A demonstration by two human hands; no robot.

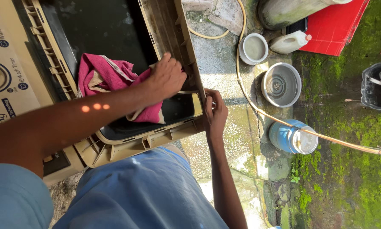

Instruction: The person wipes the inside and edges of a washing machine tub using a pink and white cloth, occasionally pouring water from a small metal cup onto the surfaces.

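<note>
We press our left hand (167,78) down on a pink cloth (109,80) that lies on the dark inner panel of a beige washing-machine lid (173,34), fingers bunched on the fabric near the lid's frame. Our right hand (215,113) clamps the lid's outer edge. Beyond that edge lie a steel bowl (281,85), a blue container (292,138) and a hose (258,111).

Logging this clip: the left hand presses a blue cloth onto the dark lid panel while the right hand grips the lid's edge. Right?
Not quite: the cloth is pink, not blue, as the head view shows. The left hand presses it onto the dark lid panel; the right hand grips the lid's edge.
</note>
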